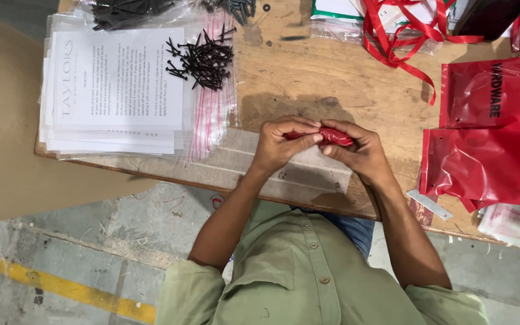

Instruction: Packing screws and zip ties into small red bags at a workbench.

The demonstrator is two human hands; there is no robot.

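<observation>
Head view: the left hand (281, 144) and right hand (356, 150) both close their grip on one small red plastic pouch (332, 136), held just above the near edge of the worn wooden counter (332, 78). The pouch appears filled and bunched, judged mid-closing. Loose black screws (204, 60) lie far left on clear zip bags (212, 114); flat red bags (489, 138) wait right. Nothing obstructs the hands.

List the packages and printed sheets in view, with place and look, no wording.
Small red bag: crumpled, held by left hand and right hand.
Red plastic bags: flat stack, table's right side.
Clear zip bags: red-striped, under black screws.
White printed sheets: stacked in clear sleeves, left.
</observation>
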